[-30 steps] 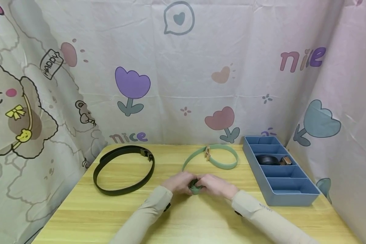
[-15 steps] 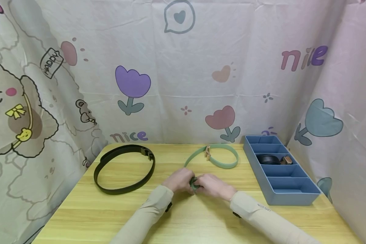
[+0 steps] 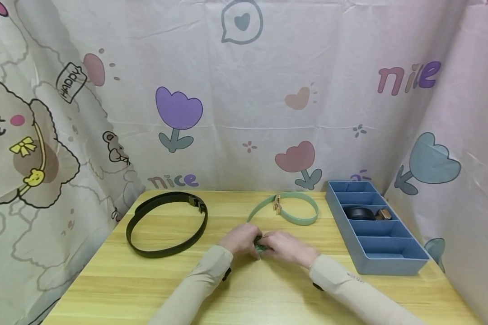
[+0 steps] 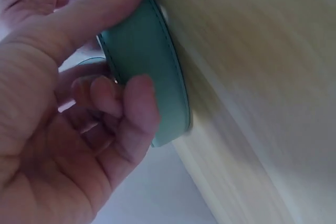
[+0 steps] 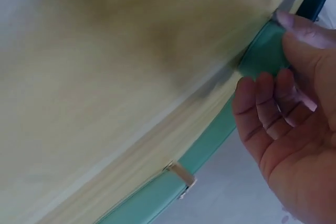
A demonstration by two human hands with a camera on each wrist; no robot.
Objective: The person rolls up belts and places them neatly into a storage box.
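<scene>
Bench (image 3: 244,298): curtain (image 3: 236,104) behind, and to either side. Left rear of bench: looped belt (image 3: 156,254), well apart from both grips. Centre: coil (image 3: 260,247) between left grip (image 3: 241,239) and right grip (image 3: 289,249), both touching it. From coil, strap runs back and right to buckle (image 3: 277,204); strap loop (image 3: 302,221) lies right of buckle, behind right grip. Right side: divided box (image 3: 394,266), long side running front to back, right of strap loop. In box, middle of five compartments: rolled belt (image 3: 358,213) at left, metal buckle (image 3: 383,214) just beside it at right.
</scene>
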